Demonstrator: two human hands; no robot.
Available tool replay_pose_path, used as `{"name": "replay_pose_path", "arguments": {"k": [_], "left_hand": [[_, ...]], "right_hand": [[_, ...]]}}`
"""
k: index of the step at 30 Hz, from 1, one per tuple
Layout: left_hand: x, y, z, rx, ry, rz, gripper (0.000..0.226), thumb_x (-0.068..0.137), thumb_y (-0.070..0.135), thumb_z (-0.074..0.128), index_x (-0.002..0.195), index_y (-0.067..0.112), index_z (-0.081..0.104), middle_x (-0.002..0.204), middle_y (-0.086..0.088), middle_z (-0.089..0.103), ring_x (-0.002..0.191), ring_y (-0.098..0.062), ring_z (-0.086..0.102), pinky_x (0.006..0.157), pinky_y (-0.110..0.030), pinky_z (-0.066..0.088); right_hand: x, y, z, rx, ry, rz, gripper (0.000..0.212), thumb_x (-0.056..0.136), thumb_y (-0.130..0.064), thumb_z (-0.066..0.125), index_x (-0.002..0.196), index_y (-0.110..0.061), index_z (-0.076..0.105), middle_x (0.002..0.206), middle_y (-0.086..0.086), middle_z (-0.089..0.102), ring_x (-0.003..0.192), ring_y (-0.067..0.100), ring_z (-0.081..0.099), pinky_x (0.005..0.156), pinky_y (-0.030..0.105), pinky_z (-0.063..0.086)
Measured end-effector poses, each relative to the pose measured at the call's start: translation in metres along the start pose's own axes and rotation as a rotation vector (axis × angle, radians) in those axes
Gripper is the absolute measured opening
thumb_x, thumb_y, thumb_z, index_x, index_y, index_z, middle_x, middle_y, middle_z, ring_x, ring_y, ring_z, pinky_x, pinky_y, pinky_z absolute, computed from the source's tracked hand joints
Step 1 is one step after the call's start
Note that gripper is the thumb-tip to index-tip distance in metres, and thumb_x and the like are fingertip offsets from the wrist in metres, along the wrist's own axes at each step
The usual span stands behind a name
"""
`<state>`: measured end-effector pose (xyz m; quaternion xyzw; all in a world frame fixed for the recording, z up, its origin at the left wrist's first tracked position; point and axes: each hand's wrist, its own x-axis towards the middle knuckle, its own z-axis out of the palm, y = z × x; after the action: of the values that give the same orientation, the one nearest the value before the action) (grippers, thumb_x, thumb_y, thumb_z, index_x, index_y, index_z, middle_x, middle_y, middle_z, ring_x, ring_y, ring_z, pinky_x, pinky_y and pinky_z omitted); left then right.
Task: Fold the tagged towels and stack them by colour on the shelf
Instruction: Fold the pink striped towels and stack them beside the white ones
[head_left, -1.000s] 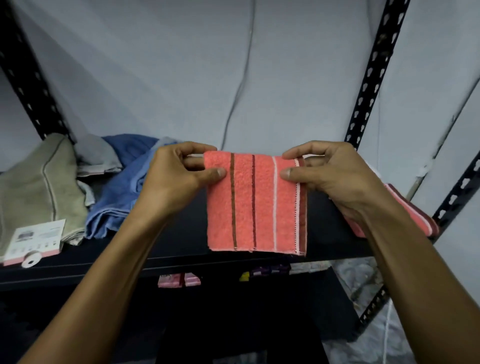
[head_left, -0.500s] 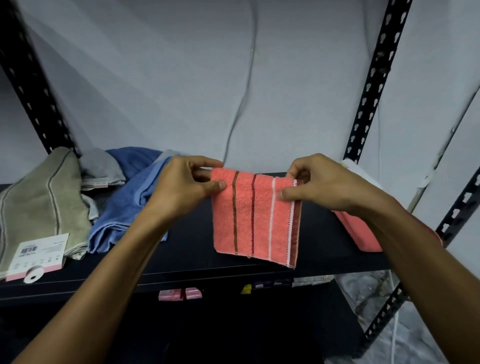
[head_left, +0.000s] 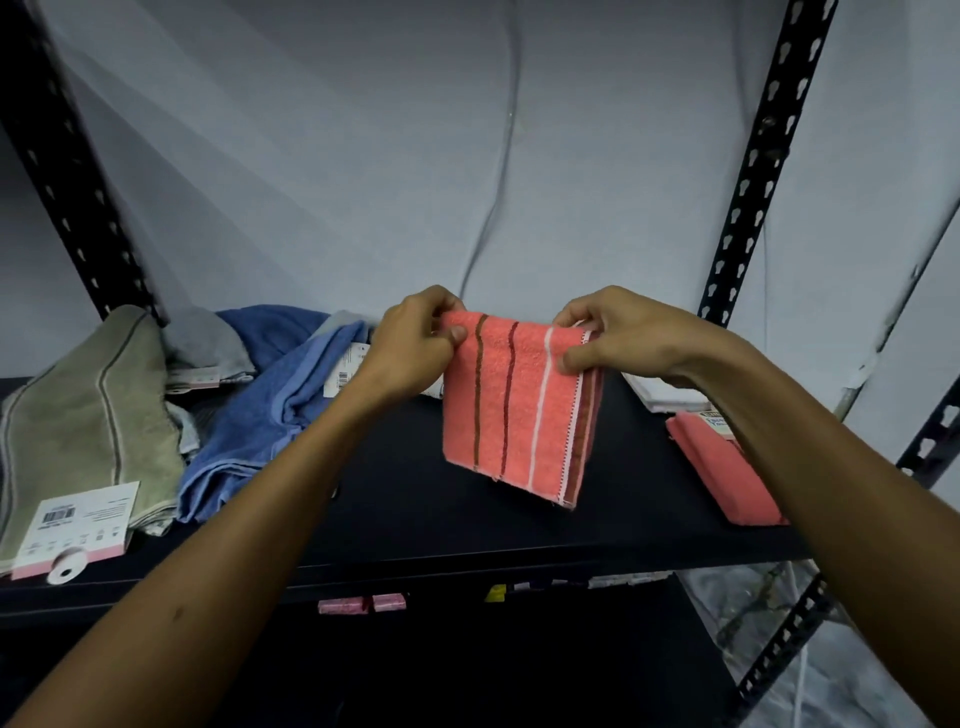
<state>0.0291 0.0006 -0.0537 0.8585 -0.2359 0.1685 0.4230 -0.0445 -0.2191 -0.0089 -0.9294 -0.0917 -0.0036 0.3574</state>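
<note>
A folded coral towel (head_left: 519, 405) with brown and white stripes hangs over the black shelf (head_left: 415, 525). My left hand (head_left: 415, 348) pinches its top left corner and my right hand (head_left: 623, 332) pinches its top right corner. Its lower edge tilts toward the shelf surface. A folded coral towel (head_left: 722, 473) lies on the shelf at the right, partly behind my right forearm. Loose blue towels (head_left: 260, 410) lie left of my left hand. An olive green towel (head_left: 88, 415) with a white tag (head_left: 78, 519) lies at the far left.
A grey towel (head_left: 208, 343) sits behind the green one. White card packaging (head_left: 660, 395) lies behind the coral stack. Black slotted uprights (head_left: 753, 171) frame the shelf at both sides. Small pink and yellow items (head_left: 363, 604) show on the level below.
Both hands have carried the coral towel up and back over the shelf. The towel now hangs slanted, its bottom swung to the right.
</note>
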Motion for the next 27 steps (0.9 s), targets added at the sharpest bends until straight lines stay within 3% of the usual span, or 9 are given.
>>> {"name": "replay_pose_path", "arguments": {"k": [2, 4, 8, 11, 14, 18, 21, 24, 27], "left_hand": [[0.010, -0.004, 0.006, -0.060, 0.040, 0.007, 0.014, 0.089, 0.005, 0.059, 0.091, 0.019, 0.059, 0.080, 0.003, 0.060, 0.078, -0.015, 0.056, 0.072, -0.031, 0.047], [0.011, -0.005, 0.013, -0.125, 0.145, 0.121, 0.013, 0.087, 0.007, 0.061, 0.092, 0.019, 0.060, 0.083, 0.002, 0.064, 0.080, -0.015, 0.059, 0.073, -0.033, 0.051], [-0.003, -0.015, 0.028, 0.135, 0.356, 0.683, 0.016, 0.086, -0.002, 0.066, 0.102, 0.001, 0.066, 0.097, -0.014, 0.068, 0.090, -0.028, 0.062, 0.082, -0.037, 0.050], [-0.024, -0.029, 0.050, 0.305, 0.287, 0.979, 0.022, 0.085, -0.005, 0.066, 0.106, 0.002, 0.065, 0.102, -0.018, 0.069, 0.095, -0.033, 0.065, 0.082, -0.043, 0.048], [-0.055, -0.045, 0.075, 0.351, 0.081, 1.045, 0.013, 0.087, 0.001, 0.070, 0.099, 0.004, 0.072, 0.100, -0.011, 0.070, 0.094, -0.027, 0.066, 0.082, -0.044, 0.048], [-0.083, -0.053, 0.090, 0.282, -0.164, 0.992, 0.016, 0.093, 0.018, 0.067, 0.104, 0.006, 0.071, 0.099, -0.008, 0.068, 0.090, -0.026, 0.065, 0.079, -0.040, 0.050], [-0.084, -0.049, 0.084, 0.233, -0.228, 0.849, 0.030, 0.089, 0.014, 0.062, 0.118, 0.011, 0.064, 0.114, -0.005, 0.066, 0.104, -0.023, 0.061, 0.091, -0.038, 0.048], [-0.068, -0.060, 0.073, 0.343, -0.314, 0.565, 0.063, 0.074, 0.013, 0.051, 0.136, 0.022, 0.051, 0.140, -0.003, 0.051, 0.131, -0.024, 0.045, 0.106, -0.043, 0.038], [-0.056, -0.077, 0.066, 0.289, -0.398, 0.261, 0.058, 0.084, 0.013, 0.062, 0.140, 0.026, 0.052, 0.147, -0.003, 0.046, 0.135, -0.020, 0.040, 0.112, -0.039, 0.035]], "right_hand": [[0.014, 0.002, -0.004, -0.109, -0.013, -0.007, 0.024, 0.079, -0.002, 0.069, 0.100, -0.013, 0.072, 0.091, 0.003, 0.073, 0.085, 0.020, 0.070, 0.080, 0.030, 0.056], [0.030, 0.007, -0.005, -0.290, 0.058, -0.030, 0.017, 0.076, -0.003, 0.067, 0.089, -0.014, 0.069, 0.083, 0.001, 0.068, 0.080, 0.021, 0.065, 0.067, 0.029, 0.051], [0.054, 0.032, 0.010, -0.476, 0.364, -0.218, 0.022, 0.071, -0.007, 0.062, 0.090, -0.018, 0.062, 0.089, 0.001, 0.065, 0.087, 0.028, 0.058, 0.076, 0.041, 0.049], [0.053, 0.073, 0.033, -0.545, 0.369, -0.316, 0.026, 0.069, -0.005, 0.063, 0.093, -0.015, 0.057, 0.095, 0.007, 0.060, 0.089, 0.033, 0.051, 0.074, 0.049, 0.047], [0.035, 0.115, 0.055, -0.724, 0.194, -0.423, 0.032, 0.067, -0.008, 0.068, 0.091, -0.020, 0.051, 0.093, 0.006, 0.055, 0.084, 0.030, 0.051, 0.066, 0.048, 0.049], [0.008, 0.141, 0.062, -0.849, 0.084, -0.443, 0.046, 0.064, -0.004, 0.073, 0.105, -0.017, 0.055, 0.104, 0.007, 0.060, 0.086, 0.030, 0.057, 0.064, 0.041, 0.050], [-0.001, 0.145, 0.055, -0.806, 0.057, -0.391, 0.049, 0.068, 0.001, 0.065, 0.113, -0.018, 0.060, 0.117, 0.005, 0.062, 0.102, 0.029, 0.058, 0.077, 0.046, 0.052], [-0.004, 0.144, 0.052, -0.650, 0.057, -0.264, 0.042, 0.079, -0.001, 0.055, 0.113, -0.022, 0.065, 0.120, -0.003, 0.063, 0.112, 0.021, 0.054, 0.091, 0.044, 0.048], [-0.004, 0.138, 0.055, -0.500, 0.110, -0.143, 0.027, 0.088, -0.011, 0.053, 0.105, -0.024, 0.069, 0.116, -0.005, 0.065, 0.108, 0.016, 0.057, 0.093, 0.041, 0.049]]}}
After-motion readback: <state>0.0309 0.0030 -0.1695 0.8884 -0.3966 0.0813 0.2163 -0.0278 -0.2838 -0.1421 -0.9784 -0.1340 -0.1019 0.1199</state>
